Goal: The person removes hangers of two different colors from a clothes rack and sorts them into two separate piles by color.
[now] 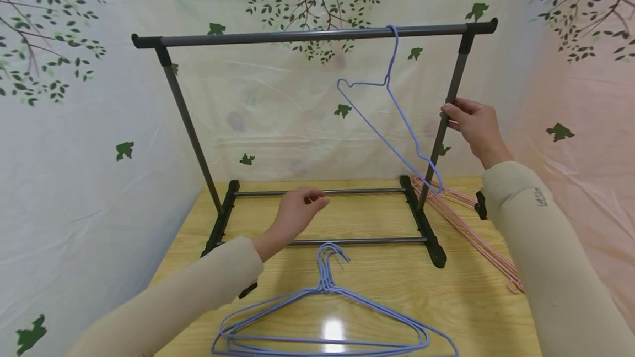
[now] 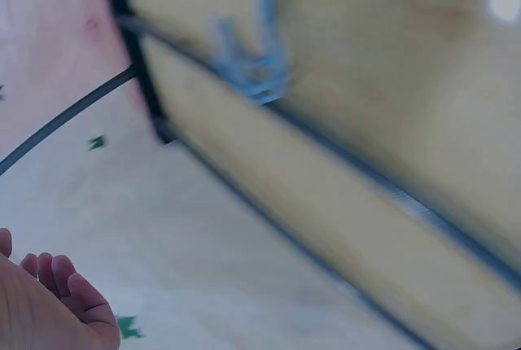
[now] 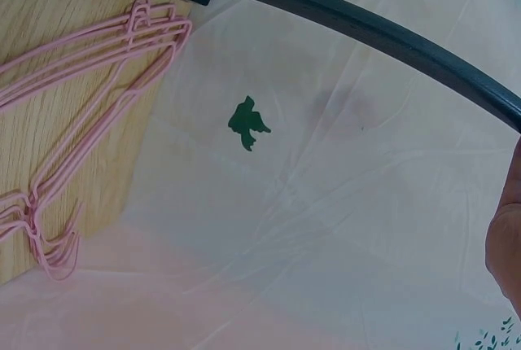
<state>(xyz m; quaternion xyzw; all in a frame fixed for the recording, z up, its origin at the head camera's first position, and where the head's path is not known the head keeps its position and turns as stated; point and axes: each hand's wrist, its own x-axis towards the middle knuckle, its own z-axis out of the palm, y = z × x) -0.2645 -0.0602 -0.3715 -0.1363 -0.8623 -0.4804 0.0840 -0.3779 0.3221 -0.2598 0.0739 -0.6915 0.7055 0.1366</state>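
A dark metal garment rack (image 1: 297,36) stands on the table. My right hand (image 1: 476,123) holds its right upright, thumb on the near side; the right wrist view shows only part of this hand (image 3: 506,236) beside the post. From the top bar hangs one blue wire hanger (image 1: 369,109), turned at an angle near the right end. My left hand (image 1: 297,211) is in the air in front of the rack's base, fingers loosely bent with nothing in them. Below it, several blue hangers (image 1: 324,285) lie stacked on the table, hooks pointing toward the rack.
Several pink hangers (image 1: 471,230) lie on the wooden table (image 1: 278,274) to the right of the rack, partly behind my right sleeve. The rack's base has two cross bars (image 1: 362,241) and dark feet (image 1: 436,252). A curtain (image 1: 297,125) with printed leaves surrounds the table.
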